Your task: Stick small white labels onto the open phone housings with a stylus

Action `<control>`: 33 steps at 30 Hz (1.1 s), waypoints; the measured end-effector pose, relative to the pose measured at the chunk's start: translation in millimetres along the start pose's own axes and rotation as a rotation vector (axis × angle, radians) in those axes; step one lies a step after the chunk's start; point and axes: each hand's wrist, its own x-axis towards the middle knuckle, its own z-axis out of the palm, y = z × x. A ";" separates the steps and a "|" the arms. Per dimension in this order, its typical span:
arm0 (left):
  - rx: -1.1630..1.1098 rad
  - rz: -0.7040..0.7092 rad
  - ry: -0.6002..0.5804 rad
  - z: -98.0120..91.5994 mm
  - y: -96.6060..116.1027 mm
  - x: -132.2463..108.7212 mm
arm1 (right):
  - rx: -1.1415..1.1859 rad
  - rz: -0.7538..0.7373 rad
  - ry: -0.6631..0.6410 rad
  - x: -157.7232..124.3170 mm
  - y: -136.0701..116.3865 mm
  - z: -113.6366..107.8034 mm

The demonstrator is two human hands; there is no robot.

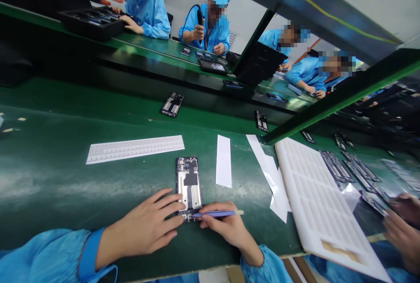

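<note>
An opened phone body lies on the green table, its inner boards and dark flex strip showing. My left hand rests with spread fingers, the fingertips on the phone's lower left edge. My right hand is closed around purple tweezers, whose tip touches the phone's lower end. Above the phone to the left lies a white sticker sheet; a narrower one is on the right.
White strips and a white foam tray lie to the right. Farther back are phone bodies. A green post slants across the right. Another person's hands are at the right edge; several people sit opposite.
</note>
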 end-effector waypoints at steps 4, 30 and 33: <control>0.000 -0.003 -0.025 -3.5 0.1 1.8 | -0.066 -0.027 -0.002 0.5 -3.6 0.1; -0.029 -0.044 0.013 -0.3 1.8 0.1 | -0.106 -0.049 -0.007 2.6 -9.5 0.5; -0.030 -0.035 0.001 -2.1 1.1 0.8 | -0.077 -0.026 0.018 1.4 -6.7 0.4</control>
